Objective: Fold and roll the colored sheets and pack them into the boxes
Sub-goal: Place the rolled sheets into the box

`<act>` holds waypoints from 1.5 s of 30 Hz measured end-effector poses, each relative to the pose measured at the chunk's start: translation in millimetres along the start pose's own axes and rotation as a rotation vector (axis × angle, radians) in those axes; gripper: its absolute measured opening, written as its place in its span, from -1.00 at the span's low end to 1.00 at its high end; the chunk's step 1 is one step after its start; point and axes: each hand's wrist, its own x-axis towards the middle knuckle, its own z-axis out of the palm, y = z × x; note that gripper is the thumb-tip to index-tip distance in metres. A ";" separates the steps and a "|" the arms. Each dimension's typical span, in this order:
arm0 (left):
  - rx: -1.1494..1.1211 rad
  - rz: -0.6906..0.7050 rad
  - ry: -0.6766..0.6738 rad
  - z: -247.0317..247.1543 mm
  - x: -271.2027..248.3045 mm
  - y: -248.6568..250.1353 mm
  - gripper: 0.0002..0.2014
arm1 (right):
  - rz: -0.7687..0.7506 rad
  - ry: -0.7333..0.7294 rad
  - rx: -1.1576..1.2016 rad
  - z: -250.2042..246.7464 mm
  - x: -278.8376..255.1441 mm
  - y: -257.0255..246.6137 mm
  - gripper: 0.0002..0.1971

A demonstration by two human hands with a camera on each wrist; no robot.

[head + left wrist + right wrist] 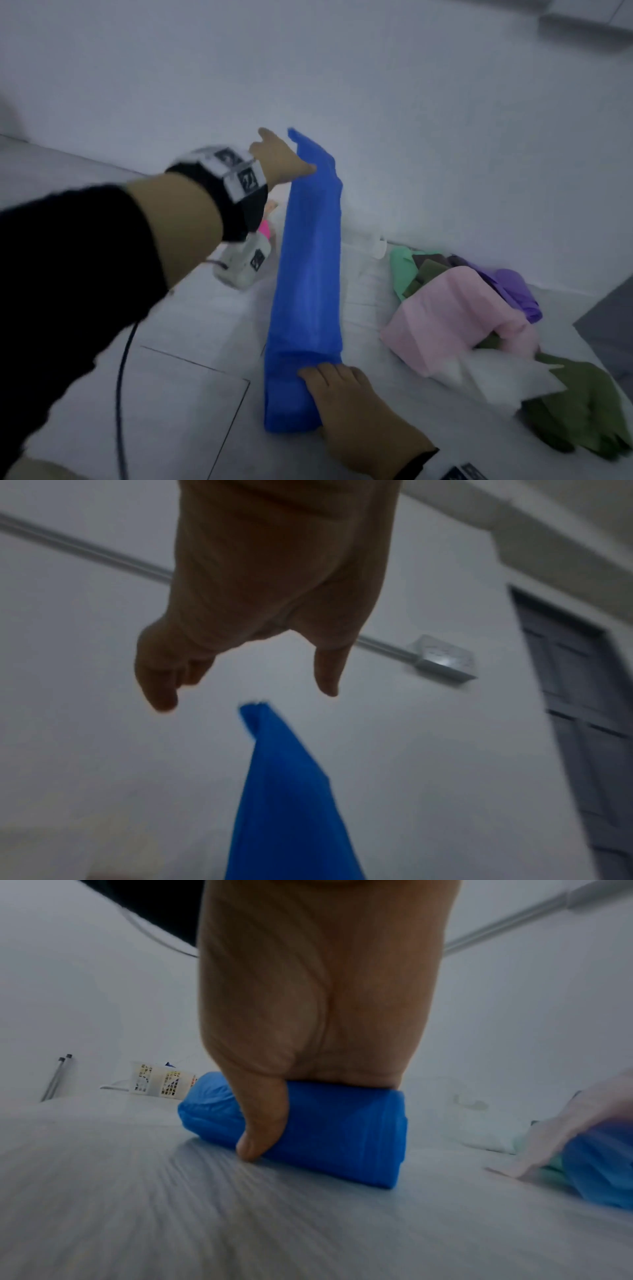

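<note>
A blue sheet, folded into a long narrow strip, has its near end rolled up on the pale floor. My right hand grips this roll, palm on top and thumb curled down its near side. The strip's far end rises off the floor, and its tip shows in the left wrist view. My left hand is stretched out beside that raised end. Its fingertips meet the strip's edge in the head view, while the left wrist view shows the tip just clear of the fingers.
A heap of loose sheets lies to the right: pink, purple, mint, olive and white. A black cable crosses the floor at left. A white slotted basket stands far off by the wall.
</note>
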 end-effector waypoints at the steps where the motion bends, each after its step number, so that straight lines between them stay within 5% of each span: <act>1: 0.054 0.042 0.038 9.4 -13.1 -5.4 -0.13 | 0.002 0.011 -0.006 2.7 0.3 0.3 -0.39; 3: 0.184 0.237 -0.047 32.8 -40.0 -18.8 -0.45 | 0.005 0.023 -0.026 7.2 1.7 -0.7 -0.36; 5: 0.353 0.420 -0.358 56.3 -70.8 -36.0 -0.70 | 0.005 0.012 -0.042 9.4 3.5 -1.7 -0.30; 7: 0.469 0.479 -0.701 80.8 -96.9 -57.0 -0.69 | -0.001 -0.004 -0.032 8.9 3.4 -2.0 -0.26; 9: 0.501 0.466 -0.893 101.3 -114.9 -77.1 -0.66 | -0.004 -0.027 -0.003 6.7 1.7 -2.2 -0.25; 15: 0.431 0.387 -0.754 129.0 -122.3 -106.3 -0.34 | 0.049 -0.046 -0.031 2.0 -8.9 -11.4 -0.48; 21: 0.475 0.339 -0.780 133.0 -116.5 -101.6 -0.12 | 0.011 -0.088 0.060 -1.1 -22.7 -14.9 -0.37; 27: 0.485 0.323 -0.793 132.3 -116.2 -99.2 -0.10 | -0.039 -0.063 0.094 5.0 -30.7 -22.2 -0.52; 45: 0.471 0.274 -0.834 126.0 -118.8 -96.2 -0.08 | -0.097 -0.045 0.340 5.2 -41.4 -29.1 -0.51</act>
